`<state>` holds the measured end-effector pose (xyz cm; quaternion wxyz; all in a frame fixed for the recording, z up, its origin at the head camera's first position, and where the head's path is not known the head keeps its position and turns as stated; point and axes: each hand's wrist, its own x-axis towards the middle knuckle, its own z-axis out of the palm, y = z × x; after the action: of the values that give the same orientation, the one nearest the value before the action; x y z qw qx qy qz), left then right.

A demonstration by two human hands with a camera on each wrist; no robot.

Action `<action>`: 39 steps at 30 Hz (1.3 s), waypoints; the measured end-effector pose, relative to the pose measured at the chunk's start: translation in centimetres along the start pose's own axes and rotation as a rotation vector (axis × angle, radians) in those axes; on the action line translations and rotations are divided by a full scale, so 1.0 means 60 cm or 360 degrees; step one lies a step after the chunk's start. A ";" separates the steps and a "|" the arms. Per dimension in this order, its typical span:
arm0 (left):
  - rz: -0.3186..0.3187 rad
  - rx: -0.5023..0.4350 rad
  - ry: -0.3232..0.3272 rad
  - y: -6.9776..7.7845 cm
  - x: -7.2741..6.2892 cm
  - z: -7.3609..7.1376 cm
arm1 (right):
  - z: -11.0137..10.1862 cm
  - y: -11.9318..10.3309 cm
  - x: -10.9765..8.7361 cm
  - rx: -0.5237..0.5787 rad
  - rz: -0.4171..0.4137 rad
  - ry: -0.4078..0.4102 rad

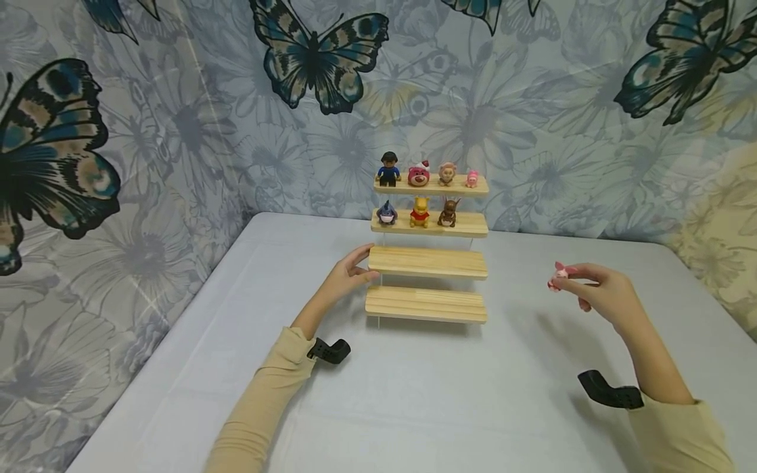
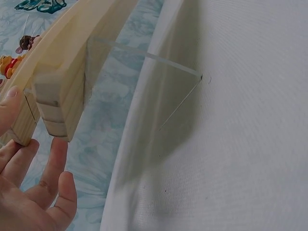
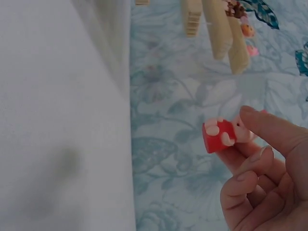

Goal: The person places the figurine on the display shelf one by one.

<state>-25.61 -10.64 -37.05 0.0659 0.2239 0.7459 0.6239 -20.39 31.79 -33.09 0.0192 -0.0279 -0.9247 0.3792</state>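
Note:
My right hand (image 1: 606, 292) pinches a small pink pig figurine (image 1: 558, 277) between thumb and fingers, above the table at the right. In the right wrist view the figurine (image 3: 222, 134) lies sideways, its red part pointing away from the palm. At the left end of a four-tier wooden display stand (image 1: 427, 263), my left hand (image 1: 345, 276) grips the second board from the bottom. Seen from the left wrist, the thumb (image 2: 9, 108) is on one side of the board end and the fingers (image 2: 21, 156) on the other.
The top tier holds a blue-shirted toy figure (image 1: 388, 169), a pink bear (image 1: 418, 175), a pink-hooded figure (image 1: 447, 173) and a tiny pink pig (image 1: 471, 179). Below are a donkey (image 1: 387, 213), a yellow bear (image 1: 419, 213) and a brown figure (image 1: 447, 213). Butterfly-printed fabric (image 1: 473, 118) backs the white table (image 1: 449, 401).

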 end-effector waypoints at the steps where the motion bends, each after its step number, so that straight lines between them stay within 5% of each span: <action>1: 0.0001 -0.0008 -0.0001 0.000 0.000 0.000 | 0.000 -0.002 0.001 0.0002 -0.0004 -0.0002; 27: 0.0005 -0.0015 0.0009 0.002 0.001 0.001 | 0.025 -0.087 0.044 0.0209 -0.0152 0.0218; 39: 0.0009 -0.0013 0.0002 0.001 -0.001 0.000 | 0.045 -0.112 0.068 0.0230 -0.0261 0.0212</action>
<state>-25.55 -10.66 -37.01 0.0645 0.2252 0.7428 0.6272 -24.88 25.40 -30.22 0.1134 0.0242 -0.8908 0.4393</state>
